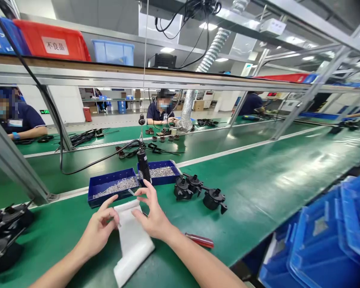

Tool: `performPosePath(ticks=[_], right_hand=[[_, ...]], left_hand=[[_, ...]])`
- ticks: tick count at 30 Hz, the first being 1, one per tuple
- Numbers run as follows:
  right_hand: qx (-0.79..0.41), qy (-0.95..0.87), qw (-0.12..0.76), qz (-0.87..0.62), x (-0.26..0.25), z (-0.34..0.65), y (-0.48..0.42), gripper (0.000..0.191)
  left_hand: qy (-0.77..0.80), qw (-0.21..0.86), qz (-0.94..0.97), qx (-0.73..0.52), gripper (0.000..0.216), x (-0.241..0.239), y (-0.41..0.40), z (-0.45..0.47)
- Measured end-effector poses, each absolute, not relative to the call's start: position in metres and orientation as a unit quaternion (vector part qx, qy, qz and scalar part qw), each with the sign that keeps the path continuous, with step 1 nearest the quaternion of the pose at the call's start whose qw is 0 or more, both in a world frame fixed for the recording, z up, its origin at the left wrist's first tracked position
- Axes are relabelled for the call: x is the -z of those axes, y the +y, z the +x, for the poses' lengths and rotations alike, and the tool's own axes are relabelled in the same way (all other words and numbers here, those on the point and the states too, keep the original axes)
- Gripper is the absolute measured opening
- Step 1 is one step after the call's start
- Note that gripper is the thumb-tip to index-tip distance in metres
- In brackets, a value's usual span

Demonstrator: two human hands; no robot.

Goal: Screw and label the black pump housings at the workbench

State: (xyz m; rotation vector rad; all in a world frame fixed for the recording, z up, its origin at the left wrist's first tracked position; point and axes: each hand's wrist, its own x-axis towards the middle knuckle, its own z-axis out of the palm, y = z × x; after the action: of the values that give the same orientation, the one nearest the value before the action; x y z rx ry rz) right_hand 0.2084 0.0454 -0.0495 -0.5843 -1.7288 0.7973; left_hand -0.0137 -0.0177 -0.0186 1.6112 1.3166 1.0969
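My 1 head-worn camera looks forward and down, close over the green workbench (pixel 258 180) toward the far stations.

A white sheet (pixel 132 240) lies flat on the green table, near the front. Both hands touch its far end. It looks soft and a bit curled.

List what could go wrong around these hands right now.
1. The hanging screwdriver dangles just above the right hand and might bump it.
2. The left hand works close to the blue screw trays; a nudge could spill screws.
3. The white strip lies loose and could slide.
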Motion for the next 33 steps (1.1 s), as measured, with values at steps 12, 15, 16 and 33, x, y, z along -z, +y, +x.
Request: performPosePath(ticks=[12, 15, 16, 33], right_hand=[[-0.029, -0.595, 0.626, -0.503, 0.019, 0.319, 0.108, 0.093], [-0.042, -0.603, 0.582, -0.543, 0.031, 0.332, 0.117, 0.103], [-0.05, -0.608, 0.571, -0.55, 0.035, 0.333, 0.119, 0.103], [-0.16, -0.586, 0.616, -0.501, 0.039, 0.329, 0.117, 0.11]], left_hand=[[0.484, 0.178, 0.796, -0.318, 0.109, 0.074, -0.061, 0.023], [0.479, 0.241, 0.767, -0.353, 0.058, 0.072, -0.046, 0.028], [0.487, 0.275, 0.737, -0.381, 0.05, 0.062, -0.038, 0.025], [0.529, 0.279, 0.447, -0.665, 0.078, 0.024, 0.009, -0.047]])
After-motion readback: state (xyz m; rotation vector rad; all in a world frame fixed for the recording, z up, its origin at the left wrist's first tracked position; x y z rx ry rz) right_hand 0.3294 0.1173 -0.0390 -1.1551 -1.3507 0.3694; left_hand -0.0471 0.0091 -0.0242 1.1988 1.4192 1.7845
